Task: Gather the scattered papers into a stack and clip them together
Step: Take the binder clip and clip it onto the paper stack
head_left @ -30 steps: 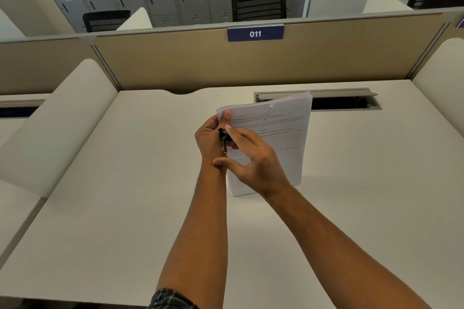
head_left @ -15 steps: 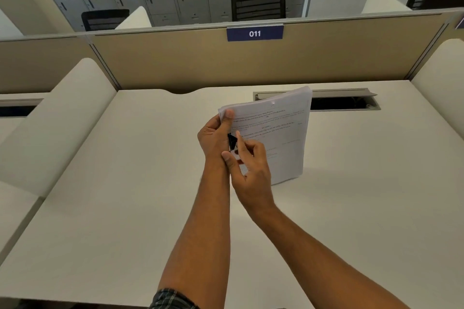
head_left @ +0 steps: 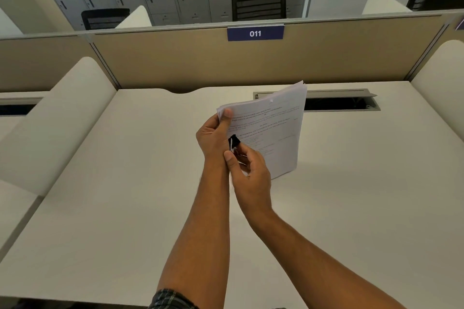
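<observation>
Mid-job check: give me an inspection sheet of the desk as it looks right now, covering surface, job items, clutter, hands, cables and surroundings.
Surface: white desk, no loose sheets seen on it.
Job's things: paper stack held up off the desk; black binder clip at its left edge, whether it is fully seated cannot be told.
Clutter: nothing seen.
Hands: left hand grips the stack's upper left corner; right hand pinches the clip's wire handles.
Cables: nothing seen; open cable tray behind the stack.
Surroundings: beige partition with 011 label, chairs and lockers beyond.
</observation>
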